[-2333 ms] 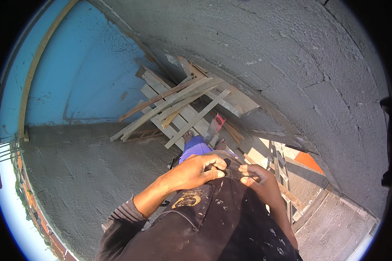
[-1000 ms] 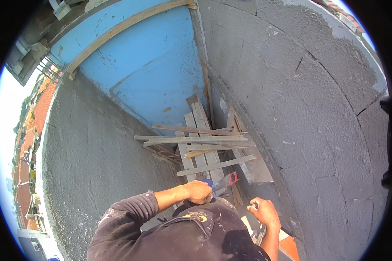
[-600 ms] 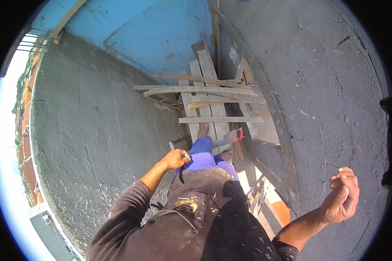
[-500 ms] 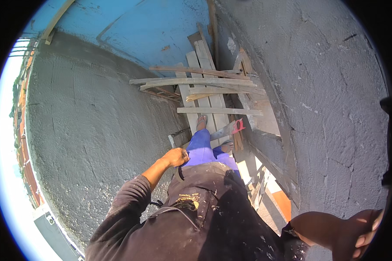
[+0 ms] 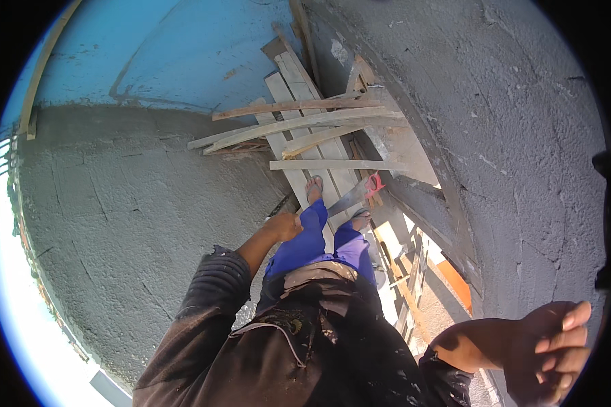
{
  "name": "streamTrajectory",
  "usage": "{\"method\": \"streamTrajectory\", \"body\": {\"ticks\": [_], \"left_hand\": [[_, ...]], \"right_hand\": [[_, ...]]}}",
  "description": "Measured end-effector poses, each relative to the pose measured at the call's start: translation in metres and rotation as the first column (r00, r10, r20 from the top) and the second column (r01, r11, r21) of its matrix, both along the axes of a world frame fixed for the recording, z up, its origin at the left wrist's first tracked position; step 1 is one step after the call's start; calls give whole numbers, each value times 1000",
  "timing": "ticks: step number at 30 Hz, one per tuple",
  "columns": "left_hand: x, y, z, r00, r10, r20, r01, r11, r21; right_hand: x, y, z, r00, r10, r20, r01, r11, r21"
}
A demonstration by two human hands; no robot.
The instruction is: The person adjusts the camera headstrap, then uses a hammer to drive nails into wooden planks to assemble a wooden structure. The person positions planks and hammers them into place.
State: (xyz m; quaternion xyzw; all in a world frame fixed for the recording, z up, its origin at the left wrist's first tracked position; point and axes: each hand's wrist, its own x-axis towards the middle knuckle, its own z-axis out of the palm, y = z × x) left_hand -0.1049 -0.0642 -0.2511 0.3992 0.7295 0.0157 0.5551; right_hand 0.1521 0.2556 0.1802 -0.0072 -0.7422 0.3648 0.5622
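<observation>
My left hand (image 5: pixel 284 226) is closed beside my left thigh, over the blue trousers (image 5: pixel 295 241); what its fingers hold, if anything, is hidden. Far out to the right, my right hand (image 5: pixel 565 349) is up near the rough grey wall (image 5: pixel 523 169), its fingers loosely bent and apart with nothing visible in them. A handsaw (image 5: pixel 349 199) with a red handle lies between my sandalled feet, nearest to neither hand. Under my feet run several pale wooden planks (image 5: pixel 295 178).
Loose wooden strips (image 5: pixel 339 165) lie crosswise over the planks ahead. A second rendered wall (image 5: pixel 129 197) rises on the left, and a blue surface (image 5: pixel 190 54) closes the far end. To the right of my feet, a gap shows timber pieces (image 5: pixel 411 298) lower down.
My left hand has moved from my waist down beside the thigh. My right hand has risen slightly, with more of its fingers showing. The view has tilted and shifted.
</observation>
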Motion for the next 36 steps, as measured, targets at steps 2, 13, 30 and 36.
{"method": "streamTrajectory", "body": {"ticks": [2, 13, 30, 36], "left_hand": [[-7, 11, -5, 973, -225, 51, 229, 966, -115], [46, 23, -17, 743, -649, 164, 658, 753, 3], [-9, 81, -335, 955, 271, -122, -276, 961, -26], [-51, 121, -454, 973, -30, -230, 39, 998, 39]], "right_hand": [[-4, 3, -57, 909, -192, 371, 281, 938, -202], [53, -195, -382, -86, 581, 809, 58, 814, -578], [140, -49, -673, -360, 539, 762, 361, 833, -419], [142, 5, -872, -413, 320, 852, 101, 946, -307]]}}
